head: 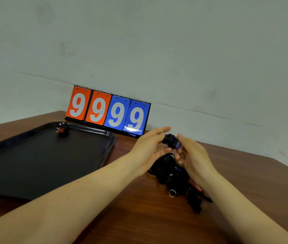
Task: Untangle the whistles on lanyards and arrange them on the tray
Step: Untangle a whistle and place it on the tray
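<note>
Hands meet just right of the black tray (109, 138), above the wooden table (139, 217). Between them sits a small blue whistle (171, 141) wrapped in black cord, raised off the table. The left hand (148, 150) has its fingers mostly straight, the fingertips touching the whistle's near side; the thumb is hard to make out. The right hand (195, 157) pinches the whistle's other end with thumb and forefinger, its lower fingers curled and partly hidden. Under both hands, right of the tray, lies a dark tangle of lanyards (176, 178) with a metal ring and a red piece showing; how many whistles it holds cannot be told. One red whistle (61, 129) with a ring lies inside the tray at its far rim. Beyond the tray stands a scoreboard (108, 110) reading 9999 against the wall (157, 41). The tray's left side is cut off by the frame.
</note>
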A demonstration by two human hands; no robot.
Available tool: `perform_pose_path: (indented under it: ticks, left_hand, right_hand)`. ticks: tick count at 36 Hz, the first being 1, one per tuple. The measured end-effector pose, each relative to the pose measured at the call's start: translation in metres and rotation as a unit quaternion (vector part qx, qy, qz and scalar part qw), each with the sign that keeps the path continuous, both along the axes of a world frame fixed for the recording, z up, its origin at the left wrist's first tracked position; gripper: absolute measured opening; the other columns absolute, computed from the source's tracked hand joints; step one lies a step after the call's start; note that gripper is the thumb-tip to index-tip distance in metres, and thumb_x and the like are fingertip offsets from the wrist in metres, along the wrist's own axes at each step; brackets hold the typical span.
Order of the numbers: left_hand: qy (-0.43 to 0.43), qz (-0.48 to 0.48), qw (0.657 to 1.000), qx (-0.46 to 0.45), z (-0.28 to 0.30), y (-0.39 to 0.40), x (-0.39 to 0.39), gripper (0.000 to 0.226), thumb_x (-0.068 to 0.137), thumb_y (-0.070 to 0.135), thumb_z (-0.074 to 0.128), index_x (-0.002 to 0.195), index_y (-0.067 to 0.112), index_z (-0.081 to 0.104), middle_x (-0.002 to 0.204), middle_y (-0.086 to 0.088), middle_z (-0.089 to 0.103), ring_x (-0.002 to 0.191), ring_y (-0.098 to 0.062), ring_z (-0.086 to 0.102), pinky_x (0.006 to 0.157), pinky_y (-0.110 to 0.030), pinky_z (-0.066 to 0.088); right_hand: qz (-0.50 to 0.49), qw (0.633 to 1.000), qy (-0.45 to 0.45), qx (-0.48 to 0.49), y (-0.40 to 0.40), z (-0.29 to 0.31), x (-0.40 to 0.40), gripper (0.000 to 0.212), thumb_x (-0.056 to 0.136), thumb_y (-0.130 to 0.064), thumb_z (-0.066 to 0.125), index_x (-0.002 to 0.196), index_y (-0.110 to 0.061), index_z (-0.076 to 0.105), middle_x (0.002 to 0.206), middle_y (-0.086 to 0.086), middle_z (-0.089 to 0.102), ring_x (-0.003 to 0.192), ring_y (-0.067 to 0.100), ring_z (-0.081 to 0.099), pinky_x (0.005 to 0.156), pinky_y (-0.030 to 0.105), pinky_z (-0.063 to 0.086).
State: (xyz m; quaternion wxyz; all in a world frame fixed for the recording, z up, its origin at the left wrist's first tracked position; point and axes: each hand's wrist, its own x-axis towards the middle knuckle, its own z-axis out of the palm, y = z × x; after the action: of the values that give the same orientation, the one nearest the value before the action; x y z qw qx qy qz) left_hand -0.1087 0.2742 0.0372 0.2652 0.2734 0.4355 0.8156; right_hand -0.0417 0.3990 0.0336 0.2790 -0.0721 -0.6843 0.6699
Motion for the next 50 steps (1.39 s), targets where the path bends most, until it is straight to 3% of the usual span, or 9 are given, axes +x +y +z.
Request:
perform_pose_path:
  ticks: [13, 19, 22, 29, 35, 40, 44, 47, 50]
  left_hand:
    - [-0.003, -0.031, 0.999, 0.02, 0.0, 0.004, 0.002, 0.028, 0.093, 0.003, 0.057, 0.114, -0.015, 0.058, 0.093, -0.019, 0.064, 0.079, -0.018, 0.068, 0.081, -0.024, 0.057]
    - [-0.069, -0.005, 0.996, 0.064, 0.008, -0.002, 0.001, 0.018, 0.097, 0.012, 0.054, 0.097, -0.004, 0.061, 0.096, -0.02, 0.061, 0.07, -0.018, 0.064, 0.067, -0.021, 0.058]
    - [-0.077, -0.009, 0.995, 0.067, 0.01, -0.004, 0.003, 0.015, 0.096, 0.014, 0.055, 0.089, 0.002, 0.06, 0.077, -0.016, 0.06, 0.058, -0.017, 0.06, 0.059, -0.021, 0.056]
    - [-0.096, 0.056, 0.992, 0.057, 0.011, -0.002, -0.002, 0.018, 0.1, 0.017, 0.05, 0.086, 0.008, 0.059, 0.082, -0.013, 0.058, 0.063, -0.016, 0.057, 0.064, -0.023, 0.052]
    - [-0.006, 0.106, 0.992, -0.068, 0.006, -0.003, -0.011, 0.012, 0.098, 0.022, 0.051, 0.091, 0.014, 0.056, 0.084, -0.007, 0.058, 0.062, -0.012, 0.052, 0.056, -0.021, 0.045]
    - [0.079, 0.137, 0.979, -0.131, 0.002, -0.002, -0.016, 0.014, 0.098, 0.027, 0.049, 0.102, 0.015, 0.055, 0.085, -0.005, 0.059, 0.059, -0.012, 0.052, 0.059, -0.023, 0.046]
    - [0.26, 0.201, 0.915, -0.236, 0.002, -0.004, -0.018, 0.02, 0.098, 0.036, 0.046, 0.1, 0.018, 0.057, 0.079, -0.002, 0.061, 0.057, -0.011, 0.053, 0.054, -0.021, 0.044]
    - [0.383, 0.22, 0.854, -0.276, -0.001, -0.004, -0.015, 0.037, 0.1, 0.039, 0.04, 0.083, 0.01, 0.055, 0.073, -0.01, 0.061, 0.063, -0.015, 0.055, 0.066, -0.034, 0.048]
    - [0.398, 0.203, 0.851, -0.274, -0.001, -0.004, -0.01, 0.041, 0.102, 0.037, 0.036, 0.072, 0.012, 0.048, 0.068, -0.007, 0.05, 0.065, -0.017, 0.048, 0.069, -0.039, 0.044]
  right_hand:
    - [0.017, 1.0, -0.008, -0.02, -0.001, 0.0, 0.0, 0.028, 0.097, -0.023, 0.05, 0.073, -0.009, 0.053, 0.058, 0.001, 0.044, 0.048, 0.01, 0.037, 0.044, 0.02, 0.033]
    - [0.003, 0.998, -0.007, 0.056, -0.007, 0.001, 0.001, 0.025, 0.098, -0.017, 0.05, 0.078, -0.006, 0.062, 0.059, -0.001, 0.051, 0.05, 0.009, 0.041, 0.047, 0.02, 0.035]
    - [-0.001, 0.996, -0.004, 0.094, -0.007, 0.001, 0.002, 0.024, 0.098, -0.013, 0.049, 0.086, -0.006, 0.069, 0.064, 0.001, 0.058, 0.053, 0.009, 0.047, 0.05, 0.02, 0.04]
    - [-0.026, 0.993, -0.009, 0.118, -0.007, -0.001, 0.001, 0.012, 0.093, -0.012, 0.058, 0.095, -0.006, 0.069, 0.068, 0.001, 0.067, 0.054, 0.009, 0.052, 0.051, 0.017, 0.043]
    - [-0.061, 0.978, -0.001, 0.198, -0.008, -0.001, -0.001, 0.005, 0.089, -0.009, 0.063, 0.09, -0.011, 0.067, 0.068, -0.003, 0.067, 0.056, 0.004, 0.058, 0.053, 0.013, 0.046]
    - [-0.014, 0.992, 0.005, 0.128, -0.007, 0.001, 0.0, 0.01, 0.089, -0.003, 0.061, 0.092, -0.01, 0.068, 0.072, 0.001, 0.069, 0.063, 0.009, 0.059, 0.058, 0.016, 0.047]
    - [-0.007, 0.993, 0.023, 0.116, -0.008, 0.003, 0.002, 0.01, 0.089, -0.003, 0.061, 0.089, -0.009, 0.069, 0.071, 0.003, 0.069, 0.062, 0.011, 0.058, 0.06, 0.02, 0.048]
    - [-0.026, 0.992, 0.049, 0.114, -0.008, 0.006, 0.002, 0.009, 0.089, -0.004, 0.062, 0.086, -0.009, 0.068, 0.068, 0.002, 0.067, 0.059, 0.008, 0.057, 0.06, 0.02, 0.047]
    - [-0.051, 0.988, 0.07, 0.13, -0.005, 0.008, 0.003, 0.005, 0.088, -0.006, 0.063, 0.087, -0.007, 0.068, 0.065, -0.002, 0.065, 0.056, 0.004, 0.055, 0.057, 0.016, 0.046]
